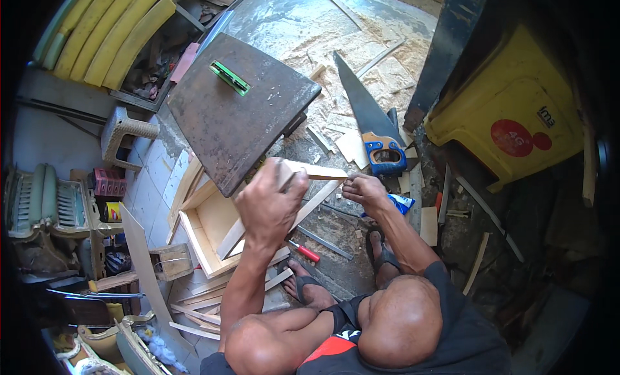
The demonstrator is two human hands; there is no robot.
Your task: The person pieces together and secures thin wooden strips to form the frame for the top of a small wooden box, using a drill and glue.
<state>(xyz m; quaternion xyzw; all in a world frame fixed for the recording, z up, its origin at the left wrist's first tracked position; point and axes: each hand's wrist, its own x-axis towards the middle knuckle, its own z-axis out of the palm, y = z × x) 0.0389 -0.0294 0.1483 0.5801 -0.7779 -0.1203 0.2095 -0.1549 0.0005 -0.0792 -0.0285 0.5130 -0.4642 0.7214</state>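
Head view: the left hand (270,204) was clenched over the upper end of a pale wooden slat (320,200) that slanted across an open wooden box frame (210,229) just below it, apparently to steady the slat against the frame. The right hand (365,189) pinched the slat's far end, fingers closed on it or on something small there, which I could not tell. A blue-handled handsaw (371,126) lay just beyond the right hand, a red-handled tool (303,249) on the floor (336,246) below the left, seemingly kept within reach.
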